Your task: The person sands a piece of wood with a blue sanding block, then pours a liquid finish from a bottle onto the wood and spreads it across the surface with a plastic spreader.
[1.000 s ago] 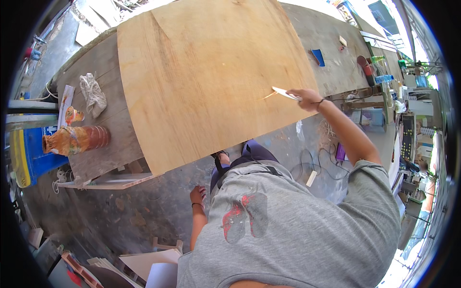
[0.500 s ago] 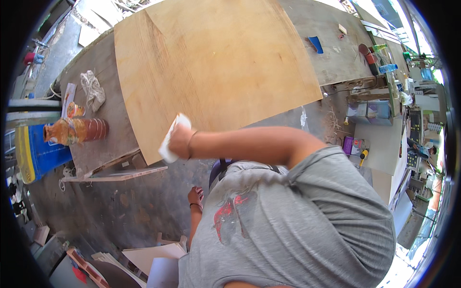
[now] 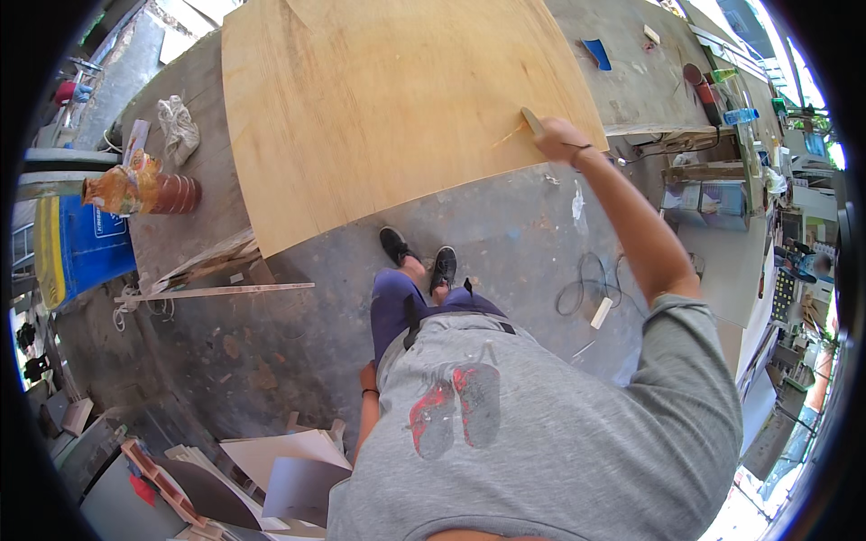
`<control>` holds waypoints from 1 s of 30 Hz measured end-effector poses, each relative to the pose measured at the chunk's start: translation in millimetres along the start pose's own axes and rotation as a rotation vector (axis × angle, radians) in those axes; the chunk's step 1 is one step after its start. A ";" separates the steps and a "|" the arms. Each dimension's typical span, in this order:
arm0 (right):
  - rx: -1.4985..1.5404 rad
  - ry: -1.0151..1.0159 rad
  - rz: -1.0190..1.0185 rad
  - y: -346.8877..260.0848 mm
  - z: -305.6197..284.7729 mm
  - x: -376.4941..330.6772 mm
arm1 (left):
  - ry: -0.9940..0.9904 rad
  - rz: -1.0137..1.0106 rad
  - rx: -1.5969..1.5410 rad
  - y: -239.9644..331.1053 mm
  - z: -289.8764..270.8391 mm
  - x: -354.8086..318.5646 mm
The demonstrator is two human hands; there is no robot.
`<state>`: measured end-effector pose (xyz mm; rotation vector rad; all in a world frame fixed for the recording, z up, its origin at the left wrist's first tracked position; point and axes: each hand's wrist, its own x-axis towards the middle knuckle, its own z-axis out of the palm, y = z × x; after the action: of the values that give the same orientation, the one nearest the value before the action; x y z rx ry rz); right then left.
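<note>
A large sheet of pale wood [image 3: 388, 117] lies over the workbench in front of me. My right hand [image 3: 557, 142] is closed around a thin, flat pad [image 3: 531, 120], its tan-green edge turned up; its exact kind cannot be made out. Hand and pad are at the sheet's near right part, beside a short light streak on the wood. Down by my left hip hangs my left hand [image 3: 368, 376], close against the purple trousers. Its fingers are mostly hidden, and nothing shows in it.
A brown-wrapped bottle [image 3: 149, 194] and a crumpled pale cloth [image 3: 178, 132] lie on the bench at left, above a blue bin [image 3: 86, 243]. A corded power tool [image 3: 703, 94] and a blue scrap [image 3: 596, 54] lie at right. A loose cable [image 3: 585, 290] curls on the floor.
My right hand has swept the pad from the sheet's near left corner across to its near right part. My arm no longer crosses my body, and my legs and shoes now show.
</note>
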<state>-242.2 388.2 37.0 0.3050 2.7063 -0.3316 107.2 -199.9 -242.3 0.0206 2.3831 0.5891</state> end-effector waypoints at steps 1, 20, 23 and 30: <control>0.036 0.020 0.035 -29.8 5.8 2.5 | -0.013 0.005 0.060 -20.9 14.2 -9.4; -0.230 -0.214 -0.585 -430.3 60.3 -22.4 | -0.106 -0.512 -0.923 -102.2 -151.1 45.4; -0.332 -0.152 -0.679 -359.5 58.1 -27.6 | -0.119 -0.584 -1.029 -116.5 -177.2 55.4; 0.118 -0.127 -0.017 -287.3 51.8 -34.7 | -0.165 -0.718 -1.150 -127.9 -211.8 75.7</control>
<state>-266.6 95.9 58.3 0.2849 2.5711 -0.4999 -64.9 -388.5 -200.0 -1.1552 1.4252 1.3821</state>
